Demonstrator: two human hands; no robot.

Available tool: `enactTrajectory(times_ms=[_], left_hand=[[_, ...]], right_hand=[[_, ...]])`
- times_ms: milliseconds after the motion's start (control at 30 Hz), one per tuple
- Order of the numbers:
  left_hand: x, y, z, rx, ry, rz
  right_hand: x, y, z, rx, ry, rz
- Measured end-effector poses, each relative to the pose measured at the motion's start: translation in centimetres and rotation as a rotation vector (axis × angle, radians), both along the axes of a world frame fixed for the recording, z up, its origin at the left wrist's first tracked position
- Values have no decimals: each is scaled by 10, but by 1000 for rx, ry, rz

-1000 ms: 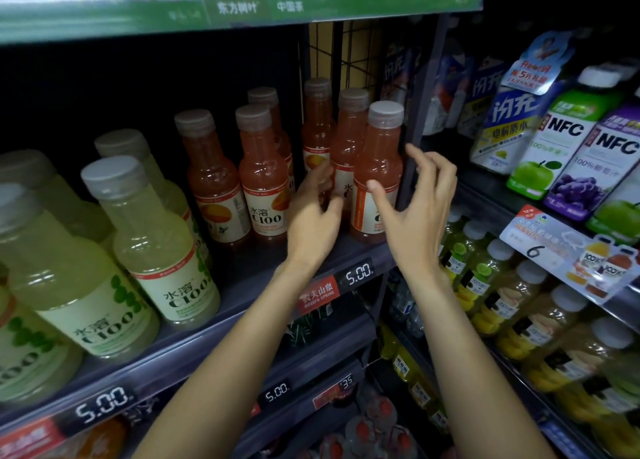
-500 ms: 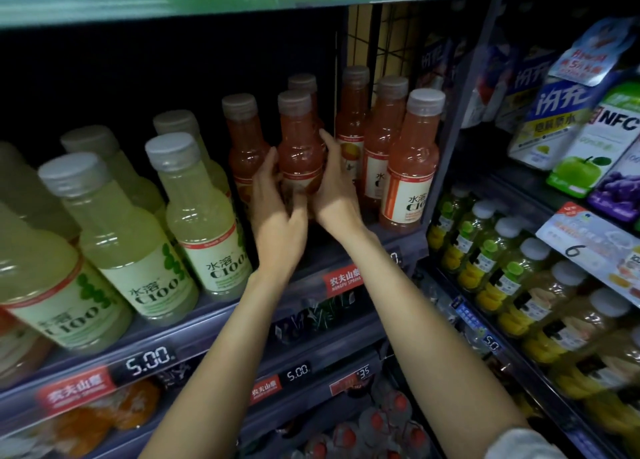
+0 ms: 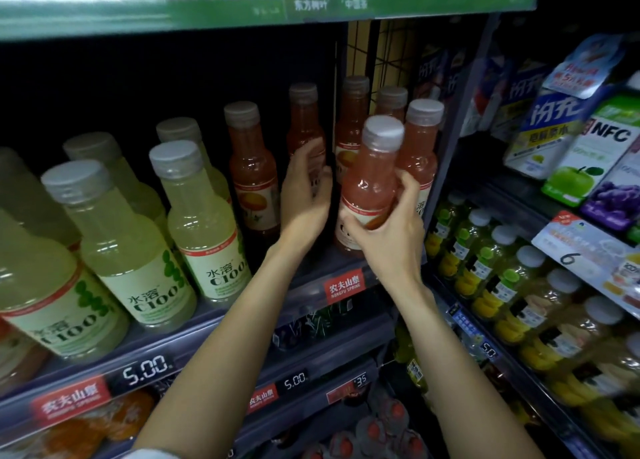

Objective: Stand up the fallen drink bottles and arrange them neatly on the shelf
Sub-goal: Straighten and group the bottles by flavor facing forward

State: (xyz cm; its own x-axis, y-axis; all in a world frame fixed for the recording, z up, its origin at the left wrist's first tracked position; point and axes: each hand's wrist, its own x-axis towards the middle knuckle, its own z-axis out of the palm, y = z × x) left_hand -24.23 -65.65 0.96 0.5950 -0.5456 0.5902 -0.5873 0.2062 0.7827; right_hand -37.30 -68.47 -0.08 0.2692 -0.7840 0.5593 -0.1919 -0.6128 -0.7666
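Note:
My right hand (image 3: pixel 384 237) grips an orange-pink drink bottle (image 3: pixel 372 178) with a grey cap around its label, holding it upright at the front of the shelf (image 3: pixel 311 285). My left hand (image 3: pixel 304 195) reaches in beside it, fingers curled against another orange bottle (image 3: pixel 304 126) further back. Several more orange bottles stand upright around them, one (image 3: pixel 254 171) to the left and one (image 3: pixel 420 147) to the right. Pale yellow-green C100 bottles (image 3: pixel 201 223) stand in rows at the left.
A black wire divider (image 3: pixel 388 56) closes the shelf's right end. Juice cartons (image 3: pixel 588 153) and small yellow bottles (image 3: pixel 502 278) fill the neighbouring rack on the right. Price strips (image 3: pixel 145 368) line the shelf edges, with more drinks below.
Both hands were cupped around one orange bottle in the middle. Now my right hand has brought an orange bottle forward and right, and my left hand has moved to a bottle behind.

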Motion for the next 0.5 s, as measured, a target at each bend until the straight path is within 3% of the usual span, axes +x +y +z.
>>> enactTrajectory(times_ms=[233,500], left_hand=[[9,-57,18,193,-274,-5],[16,-90,33,471,-409,34]], right_hand=[[-30,19,-15,103,-66,-169],[-47,12,-27,83,-98,-105]])
